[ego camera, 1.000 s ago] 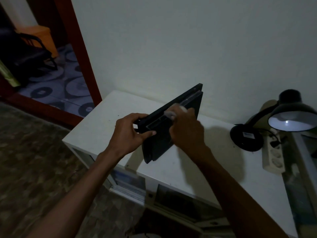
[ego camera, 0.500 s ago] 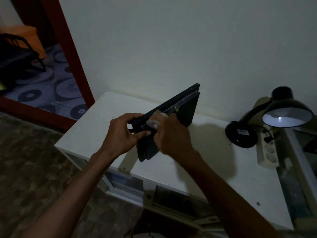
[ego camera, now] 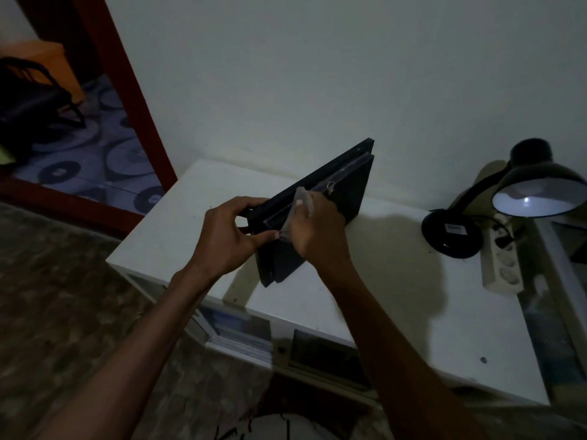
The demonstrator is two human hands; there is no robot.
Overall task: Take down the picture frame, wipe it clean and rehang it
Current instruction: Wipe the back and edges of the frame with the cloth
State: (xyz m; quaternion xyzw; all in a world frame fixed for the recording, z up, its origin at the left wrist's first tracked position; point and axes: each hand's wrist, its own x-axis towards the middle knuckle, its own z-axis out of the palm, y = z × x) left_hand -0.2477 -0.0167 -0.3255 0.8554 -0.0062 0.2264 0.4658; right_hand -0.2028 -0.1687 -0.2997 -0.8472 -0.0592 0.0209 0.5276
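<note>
Head view: lamp base (ego camera: 450, 231) label unreadable.

Picture frame (ego camera: 346, 188) held on edge above the table (ego camera: 397, 281), near the wall (ego camera: 317, 74) behind. Left hand (ego camera: 228, 236) gripping its near left corner; right hand (ego camera: 314, 230) just beside, pressing a cloth (ego camera: 297, 214) on the frame's back. Lamp (ego camera: 508, 198) at the table's right rear, power strip (ego camera: 502, 265) right of its base. Doorway (ego camera: 79, 122) far left. Shelves (ego camera: 241, 335) under the table's front edge.
</note>
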